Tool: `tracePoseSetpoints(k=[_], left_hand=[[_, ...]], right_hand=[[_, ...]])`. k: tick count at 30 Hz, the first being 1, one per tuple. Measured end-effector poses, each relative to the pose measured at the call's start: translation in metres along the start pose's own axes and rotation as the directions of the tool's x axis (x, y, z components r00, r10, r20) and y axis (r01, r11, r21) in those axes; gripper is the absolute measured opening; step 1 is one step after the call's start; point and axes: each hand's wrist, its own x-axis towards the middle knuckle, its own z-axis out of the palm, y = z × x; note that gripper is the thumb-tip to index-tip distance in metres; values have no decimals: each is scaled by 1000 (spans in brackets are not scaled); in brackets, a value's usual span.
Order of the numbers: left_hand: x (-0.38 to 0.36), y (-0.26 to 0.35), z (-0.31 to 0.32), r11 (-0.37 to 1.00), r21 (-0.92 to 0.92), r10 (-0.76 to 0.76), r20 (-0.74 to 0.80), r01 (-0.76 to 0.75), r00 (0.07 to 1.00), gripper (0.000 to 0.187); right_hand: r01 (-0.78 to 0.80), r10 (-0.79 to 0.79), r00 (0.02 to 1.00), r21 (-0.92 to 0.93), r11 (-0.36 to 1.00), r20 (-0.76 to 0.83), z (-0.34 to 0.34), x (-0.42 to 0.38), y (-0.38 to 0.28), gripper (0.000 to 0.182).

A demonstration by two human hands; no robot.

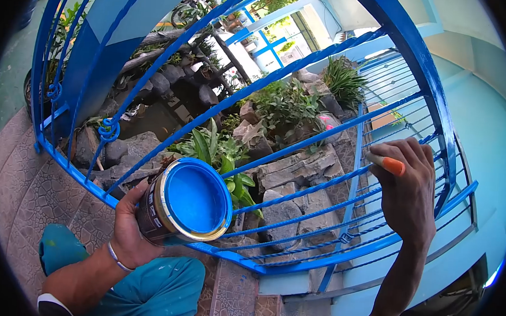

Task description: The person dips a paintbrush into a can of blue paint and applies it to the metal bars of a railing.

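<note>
Paint can (154,213), gripped round its side by the left hand (131,236), tilts beside the blue railing (421,61), its open mouth (196,195) clear of the thumb (129,198), likely for easy reach by the right hand (409,195), which clasps an orange-tipped handle (394,166).

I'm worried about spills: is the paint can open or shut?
Open: no lid covers the can, and blue paint shows inside.

Orange-tipped tool (394,166): far end hidden by right grip (406,183); paint can (188,199): side lettering too small to read; teal trousers (143,289): cut off at bottom edge
</note>
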Motion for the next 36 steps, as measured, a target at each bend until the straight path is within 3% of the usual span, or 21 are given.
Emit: tracePoseSetpoints(k=[1,5,8,14,16,18,21,23,26,30,33,36], left_hand=[[-1,1,2,1000,-15,-13,15,13,1000,60],[-2,1,3,1000,-3,7,4,-7,1000,60],[-2,2,6,1000,-5,-3,8,3,1000,61],[2,-1,-7,999,52,9,-2,-9,1000,72],[4,0,-8,998,53,-35,27,34,999,74],[2,-2,-3,998,47,-35,-2,35,999,76],[2,-2,-5,996,72,-57,30,55,998,80],[0,-1,-4,994,66,-85,64,81,994,86],[-2,0,-6,994,13,-108,14,108,994,80],[-6,0,1,995,12,-103,0,103,995,97],[-7,2,5,990,45,-133,-18,134,991,93],[-10,6,11,990,96,-102,13,101,995,91]], right_hand=[[15,-19,999,-92,996,-43,6,-3,4,19],[108,-99,994,-237,966,46,27,-27,-3,23],[119,-125,992,-222,968,-11,44,-54,-26,25],[-9,12,998,48,999,-68,23,-71,-40,32],[-12,-2,970,-57,998,-245,21,-59,-24,30],[-48,-42,952,-283,958,-303,22,-42,-14,28],[-106,1,965,-388,916,-261,44,-37,-4,22],[-99,23,978,-371,923,-206,59,-44,-15,19],[-71,6,972,-267,961,-237,69,-57,-40,16],[-90,92,992,23,996,-88,61,-68,-72,19],[-130,120,912,0,991,-393,57,-59,-66,16],[-239,149,859,-126,963,-490,58,-42,-36,14]])
